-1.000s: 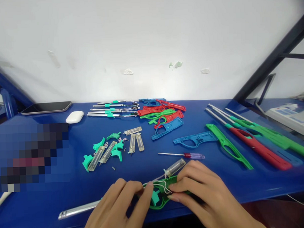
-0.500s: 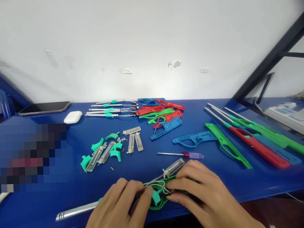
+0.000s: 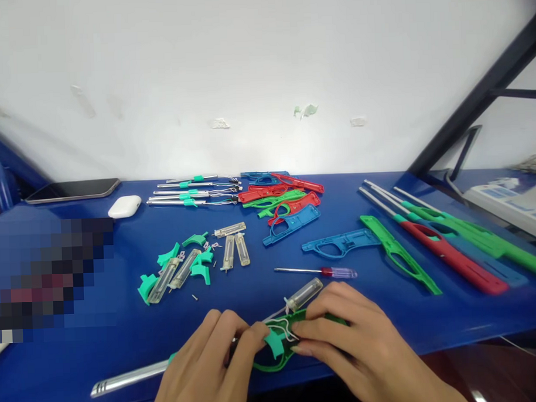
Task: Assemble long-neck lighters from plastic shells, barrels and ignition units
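Note:
A green lighter shell half (image 3: 268, 368) lies at the front edge of the table, with a teal trigger (image 3: 275, 344) and white wires (image 3: 281, 322) in it. My left hand (image 3: 216, 358) is closed over its left part, where a silver tube (image 3: 129, 379) sticks out to the left. What the left fingertips grip is hidden. My right hand (image 3: 347, 333) pinches at the wires over the shell's right part; the fingertips partly cover what lies between them. Just behind the right hand lies a clear fuel tank (image 3: 304, 294), its end near the wires.
A screwdriver (image 3: 338, 273), blue shell (image 3: 340, 244) and green shell (image 3: 402, 255) lie beyond the hands. Teal triggers (image 3: 202, 272) and tanks (image 3: 164, 281) are at left-centre, assembled lighters (image 3: 454, 250) at right, a white case (image 3: 124, 206) and phone (image 3: 73, 190) at back left.
My left hand has shifted slightly, and its fingertips are now higher beside the trigger. The silver tube's tip has moved a little left and down. My right hand has barely moved.

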`<state>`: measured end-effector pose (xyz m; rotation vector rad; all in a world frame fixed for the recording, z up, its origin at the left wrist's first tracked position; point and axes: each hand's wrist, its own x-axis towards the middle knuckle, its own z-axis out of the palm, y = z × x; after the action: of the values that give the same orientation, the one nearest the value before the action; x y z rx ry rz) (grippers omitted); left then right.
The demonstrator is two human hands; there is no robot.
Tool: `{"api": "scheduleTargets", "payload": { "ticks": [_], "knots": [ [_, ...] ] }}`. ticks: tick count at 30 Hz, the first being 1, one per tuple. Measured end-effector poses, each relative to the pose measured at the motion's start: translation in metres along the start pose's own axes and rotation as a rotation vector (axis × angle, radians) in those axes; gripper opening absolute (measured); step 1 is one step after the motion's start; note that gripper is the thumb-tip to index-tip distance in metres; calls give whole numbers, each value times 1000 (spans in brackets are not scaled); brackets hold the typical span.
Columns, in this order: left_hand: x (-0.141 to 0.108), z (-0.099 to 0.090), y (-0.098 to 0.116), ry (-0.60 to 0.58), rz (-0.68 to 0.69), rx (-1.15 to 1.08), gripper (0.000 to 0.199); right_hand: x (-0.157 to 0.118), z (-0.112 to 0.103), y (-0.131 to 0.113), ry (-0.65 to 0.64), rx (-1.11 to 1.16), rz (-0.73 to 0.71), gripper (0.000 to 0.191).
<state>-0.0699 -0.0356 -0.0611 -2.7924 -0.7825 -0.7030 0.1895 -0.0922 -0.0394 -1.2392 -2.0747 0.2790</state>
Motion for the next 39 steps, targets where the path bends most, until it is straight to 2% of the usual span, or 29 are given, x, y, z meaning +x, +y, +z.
{"api": "scheduleTargets", "payload": {
  "ticks": [4,12,15,20,26,32,39],
  "knots": [
    [0,2,1,-13,-44,-36,45,1,-1,-1,1,5,5,10],
    [7,2,9,-20,-97,-69,54,2,-2,-2,33,10,-11,12],
    [10,1,11,-10,-77,-55,51,1,-3,-3,15,18,-10,14],
    [14,0,10,17,-40,-71,33,0,-2,-4,22,-1,26,15],
    [10,1,7,-7,-41,-71,45,-2,3,-5,75,-4,3,13],
    [1,7,8,-48,-77,-150,39,2,1,-7,131,-36,-17,12],
    [-9,13,3,-129,-73,-194,49,4,3,-10,170,-74,32,15]
  ]
}}
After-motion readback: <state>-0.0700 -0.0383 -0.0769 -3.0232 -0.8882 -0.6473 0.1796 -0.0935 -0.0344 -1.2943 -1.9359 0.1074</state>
